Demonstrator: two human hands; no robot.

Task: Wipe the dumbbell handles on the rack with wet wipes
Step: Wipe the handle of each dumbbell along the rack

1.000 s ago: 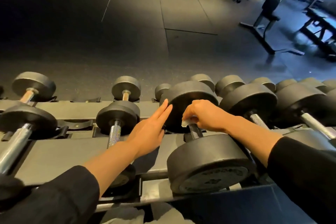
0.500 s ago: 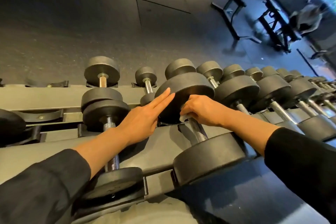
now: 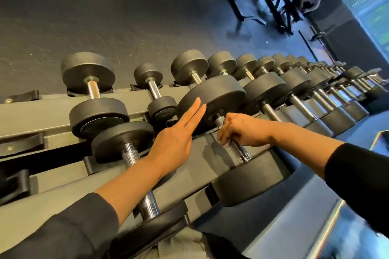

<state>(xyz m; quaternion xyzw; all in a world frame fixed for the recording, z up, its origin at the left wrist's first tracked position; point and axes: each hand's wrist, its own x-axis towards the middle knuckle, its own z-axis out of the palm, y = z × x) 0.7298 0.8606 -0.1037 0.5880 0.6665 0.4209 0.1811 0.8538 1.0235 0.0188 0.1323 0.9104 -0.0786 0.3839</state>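
A grey rack (image 3: 52, 115) carries a long row of black dumbbells with chrome handles. My right hand (image 3: 242, 130) grips the knurled handle (image 3: 240, 152) of a large dumbbell (image 3: 248, 183) at the centre; a sliver of white wet wipe (image 3: 225, 145) shows under its fingers. With straight fingers, my left hand (image 3: 174, 143) rests flat against that dumbbell's far head (image 3: 219, 94). My left forearm crosses over the neighbouring dumbbell's handle (image 3: 130, 155).
More dumbbells (image 3: 294, 90) run along the rack to the right, and smaller ones (image 3: 155, 99) sit on its far row. Beyond the rack lies dark rubber floor (image 3: 105, 17). Black gym frames (image 3: 273, 0) stand at the upper right near a window.
My right hand has slid down the handle toward me, baring the knurled part by the far head. The left hand stays flat on that head. My view has tilted and swung right.
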